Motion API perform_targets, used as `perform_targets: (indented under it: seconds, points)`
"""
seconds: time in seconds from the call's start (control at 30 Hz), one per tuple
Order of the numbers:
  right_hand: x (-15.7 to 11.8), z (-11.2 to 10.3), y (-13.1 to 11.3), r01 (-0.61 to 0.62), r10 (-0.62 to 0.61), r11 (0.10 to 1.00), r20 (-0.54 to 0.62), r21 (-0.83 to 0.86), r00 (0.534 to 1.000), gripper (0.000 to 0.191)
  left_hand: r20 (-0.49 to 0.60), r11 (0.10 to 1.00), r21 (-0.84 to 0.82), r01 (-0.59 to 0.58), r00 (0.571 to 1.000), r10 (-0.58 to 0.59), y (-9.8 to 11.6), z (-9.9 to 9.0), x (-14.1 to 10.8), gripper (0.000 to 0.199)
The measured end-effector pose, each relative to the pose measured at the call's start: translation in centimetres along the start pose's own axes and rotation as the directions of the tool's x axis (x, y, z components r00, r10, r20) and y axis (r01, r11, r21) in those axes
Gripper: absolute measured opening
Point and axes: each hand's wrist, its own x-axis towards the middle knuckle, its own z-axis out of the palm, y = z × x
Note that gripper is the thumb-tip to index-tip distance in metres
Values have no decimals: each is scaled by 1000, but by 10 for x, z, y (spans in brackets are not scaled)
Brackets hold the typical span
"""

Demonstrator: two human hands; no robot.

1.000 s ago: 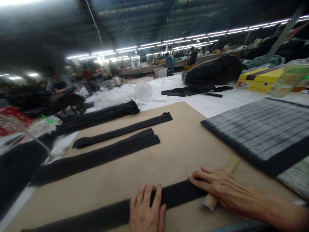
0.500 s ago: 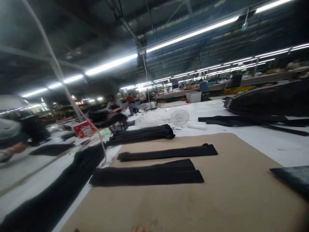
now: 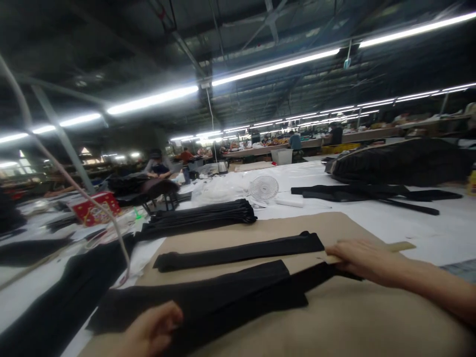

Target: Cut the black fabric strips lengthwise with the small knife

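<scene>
My right hand (image 3: pixel 353 257) is closed around a flat tan strip (image 3: pixel 403 246) that sticks out on both sides of it. The end of a long black fabric strip (image 3: pixel 238 312) is also under its fingers. At the lower left, slightly blurred, my left hand (image 3: pixel 158 325) has its fingers curled together at the other end of that fabric strip. Beneath it lies a wider black fabric piece (image 3: pixel 148 292). A narrower black folded strip (image 3: pixel 241 251) lies just beyond, on the brown paper sheet (image 3: pixel 372 307).
Behind the paper sits a stack of black strips (image 3: pixel 204 215). Farther back are a round fan grille (image 3: pixel 264 187), a white roll (image 3: pixel 290 200) and more black pieces (image 3: pixel 345 192). A pale cable (image 3: pixel 111 223) hangs at left near a red box (image 3: pixel 94 208). Several people work beyond.
Both hands have come into view, the right one with the tan strip. A black fabric strip now stretches slantwise between them over the near piece. The view has shifted rightward.
</scene>
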Motion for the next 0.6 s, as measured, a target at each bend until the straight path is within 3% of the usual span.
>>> perform_targets:
  seconds: [0.13,0.27,0.33,0.43,0.5,0.6]
  points:
    - [59,10,11,-4,4,999,5,-34,1000,22,-28,981,189,-40,999,47,12,-41,87,38]
    - [95,33,20,22,-22,999,13,-34,1000,28,-44,963,269,-25,998,38,10,-41,154,30]
    - [106,42,25,21,-21,1000,18,-21,1000,34,-24,953,300,-29,999,37,5,-32,174,25]
    - [119,50,31,7,-7,1000,41,15,999,60,12,939,343,-38,999,36,-6,-23,192,37]
    - [128,54,34,4,-7,999,80,37,997,76,52,931,362,-46,998,30,-13,-25,200,39]
    - [143,61,37,32,-37,998,118,46,992,83,164,927,371,-65,986,3,-21,-34,211,39]
